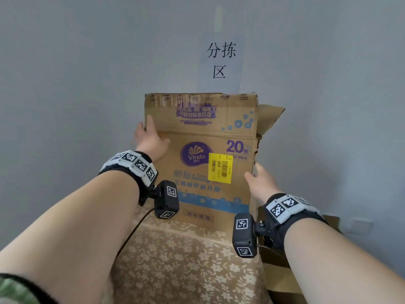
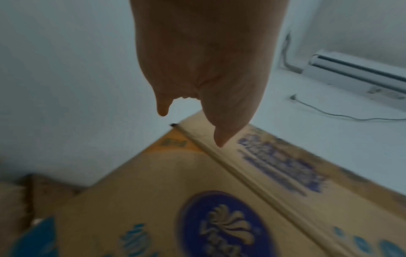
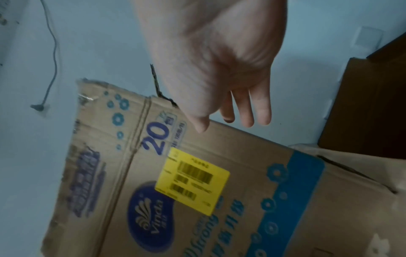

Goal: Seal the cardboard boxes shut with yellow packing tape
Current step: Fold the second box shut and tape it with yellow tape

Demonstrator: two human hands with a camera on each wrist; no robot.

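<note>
We hold the Vinda cardboard box [image 1: 203, 159] with left hand [image 1: 151, 137] at nine o'clock and right hand [image 1: 259, 183] at four o'clock, both flat with straight fingers; it may tip, because the flaps [image 1: 270, 119] stand loose.

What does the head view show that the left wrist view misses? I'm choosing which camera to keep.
Only the head view: the right hand at the box's right edge, the yellow label, the wall sign, the floral cloth under the box.
Only the left wrist view: an air conditioner and a cable on the wall.
Both: the left hand, fingers straight, at the box, and its purple logo.
</note>
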